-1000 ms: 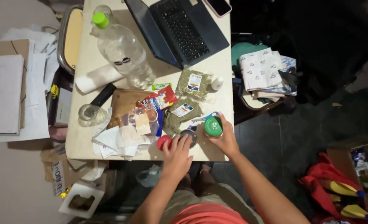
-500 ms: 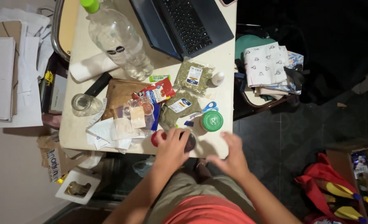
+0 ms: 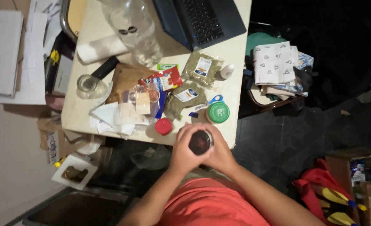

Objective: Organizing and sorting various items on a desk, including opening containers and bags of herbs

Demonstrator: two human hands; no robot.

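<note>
Head view: both hands wrap a small open glass jar with dark contents (image 3: 200, 142), lifted just off the near edge of the cream table (image 3: 231, 90). The left hand (image 3: 184, 151) and right hand (image 3: 221, 153) each have their grip pressed around its sides. A red round lid (image 3: 164, 126) lies on the table just left; a green-lidded container (image 3: 218, 112) stands just beyond.

The person wears a coral-red short-sleeved or sleeveless top that fills the bottom of the view, olive-khaki trousers or shorts showing just above it, and both forearms bare down to the left hand (image 3: 184, 151) and right hand (image 3: 220, 154), neither showing rings, watch or bracelet.
</note>
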